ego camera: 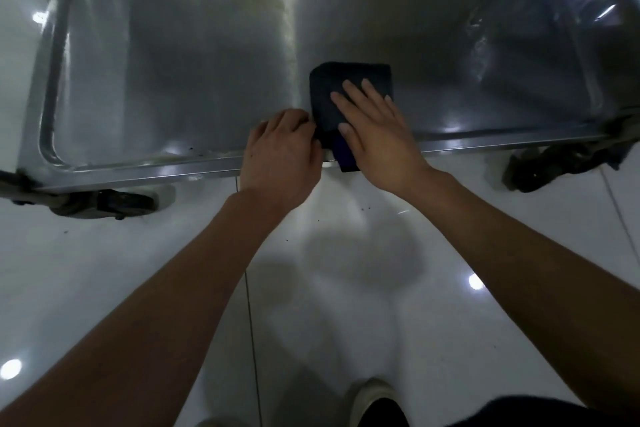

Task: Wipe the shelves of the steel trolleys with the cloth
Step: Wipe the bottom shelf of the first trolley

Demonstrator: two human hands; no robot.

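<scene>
A dark cloth (332,97) lies folded on the steel trolley shelf (173,80), at its near rim. The right hand (377,135) presses flat on it, fingers straight; the left hand (280,152) pinches its left edge. White floor (104,270) below.

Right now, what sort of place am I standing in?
Probably a commercial kitchen or similar workplace, though I can't be sure. You're bent over a steel trolley on castor wheels, wiping its shelf with a dark cloth, on a glossy white tiled floor that reflects ceiling lights.
</scene>
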